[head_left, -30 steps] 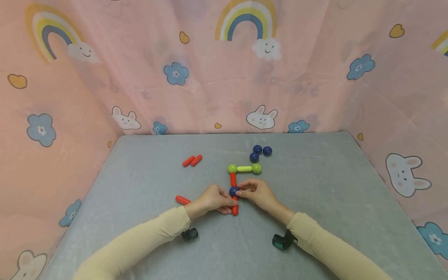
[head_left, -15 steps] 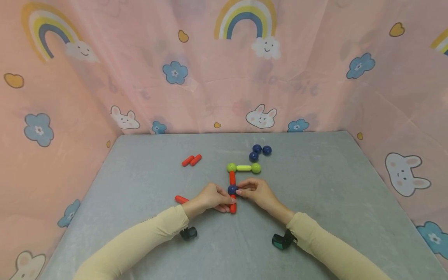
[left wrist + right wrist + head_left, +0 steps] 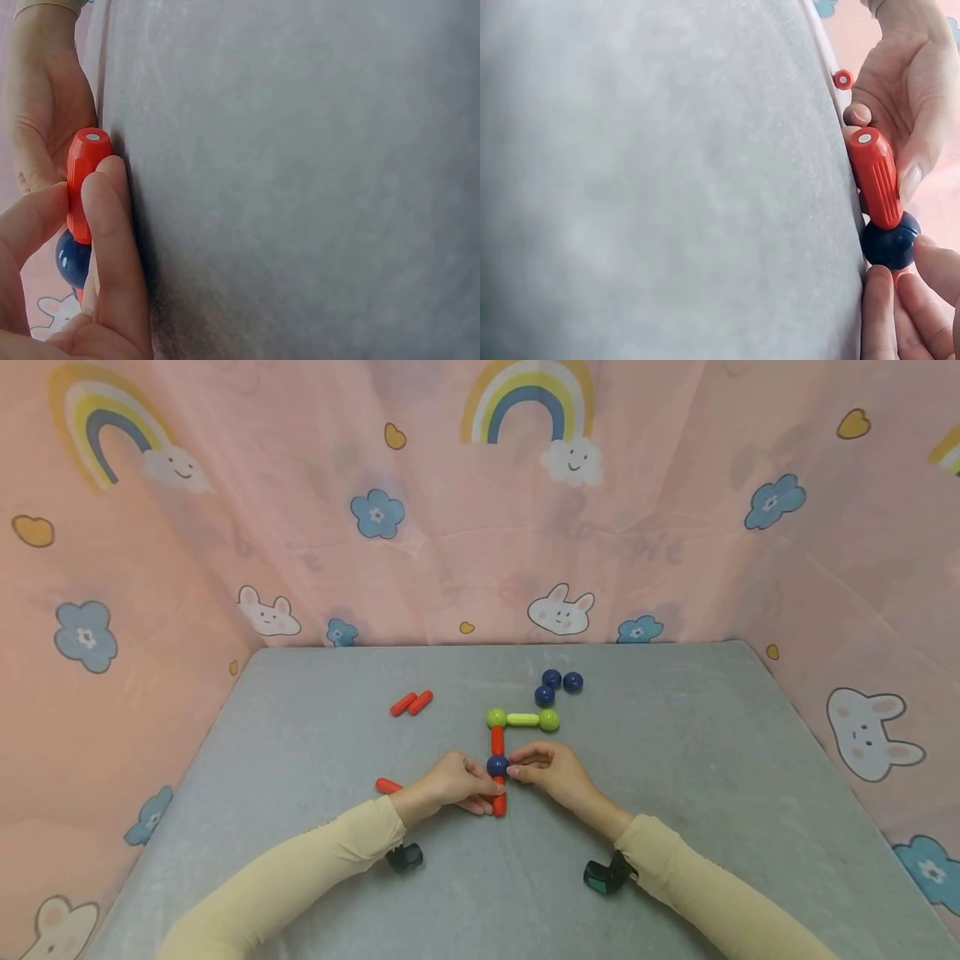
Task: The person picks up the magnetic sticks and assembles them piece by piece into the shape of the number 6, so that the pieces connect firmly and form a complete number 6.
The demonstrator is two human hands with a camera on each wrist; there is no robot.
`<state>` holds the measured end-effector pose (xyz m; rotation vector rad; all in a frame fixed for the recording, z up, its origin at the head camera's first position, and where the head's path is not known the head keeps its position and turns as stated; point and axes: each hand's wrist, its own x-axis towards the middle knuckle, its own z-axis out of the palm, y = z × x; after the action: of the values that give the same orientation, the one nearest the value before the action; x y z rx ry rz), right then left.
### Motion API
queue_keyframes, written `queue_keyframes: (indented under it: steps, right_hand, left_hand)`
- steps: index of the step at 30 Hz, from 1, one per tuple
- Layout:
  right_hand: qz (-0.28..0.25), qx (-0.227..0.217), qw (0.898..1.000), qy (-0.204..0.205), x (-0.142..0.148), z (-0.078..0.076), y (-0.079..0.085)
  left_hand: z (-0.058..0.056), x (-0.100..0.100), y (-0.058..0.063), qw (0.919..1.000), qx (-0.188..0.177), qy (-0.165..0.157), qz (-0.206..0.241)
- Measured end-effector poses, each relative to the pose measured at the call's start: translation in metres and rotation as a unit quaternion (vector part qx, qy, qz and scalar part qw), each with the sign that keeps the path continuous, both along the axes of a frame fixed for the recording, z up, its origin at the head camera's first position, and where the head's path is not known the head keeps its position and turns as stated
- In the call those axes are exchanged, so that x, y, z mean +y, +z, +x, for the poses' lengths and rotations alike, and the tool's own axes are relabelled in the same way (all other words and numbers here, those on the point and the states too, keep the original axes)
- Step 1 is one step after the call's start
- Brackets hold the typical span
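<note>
My left hand (image 3: pixel 453 779) pinches the near red rod (image 3: pixel 500 807) between thumb and fingers. At the rod's far end sits a dark blue ball (image 3: pixel 497 766), which my right hand (image 3: pixel 555 772) pinches from the right. Beyond the ball, a second red rod (image 3: pixel 497 741) runs to a green ball (image 3: pixel 497 718). From there a light green rod (image 3: pixel 522 720) reaches another green ball (image 3: pixel 550 720). The left wrist view shows the held red rod (image 3: pixel 88 184) with a pale metal disc in its end. In the right wrist view it meets the blue ball (image 3: pixel 891 241).
Two loose red rods (image 3: pixel 412 703) lie at the back left. Another red rod (image 3: pixel 387 786) lies partly hidden behind the left hand. Three blue balls (image 3: pixel 551 679) are grouped at the back of the grey table (image 3: pixel 675 735). A pink patterned curtain (image 3: pixel 435 560) stands around it.
The blue ball and near red rod have shifted very slightly left, and both hands with them. Both hands keep the same hold.
</note>
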<state>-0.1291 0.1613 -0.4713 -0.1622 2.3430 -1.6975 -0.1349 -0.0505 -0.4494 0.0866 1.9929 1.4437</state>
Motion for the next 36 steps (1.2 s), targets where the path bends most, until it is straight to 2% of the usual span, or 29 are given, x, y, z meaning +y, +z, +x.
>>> queue_keyframes:
  steps: [20, 29, 36]
  right_hand:
    - [-0.034, -0.022, 0.999, 0.017, 0.01, -0.008, 0.005]
    - [-0.013, 0.014, 1.0, -0.01, 0.033, -0.027, 0.015]
    - [0.015, 0.069, 0.997, -0.02, 0.057, -0.048, 0.02]
  left_hand:
    - [-0.001, -0.001, 0.0, 0.9999, -0.003, 0.0, 0.012]
    - [-0.001, -0.002, -0.002, 0.9999, -0.008, -0.004, 0.012]
    - [-0.002, -0.003, -0.004, 0.9997, -0.012, -0.007, 0.022]
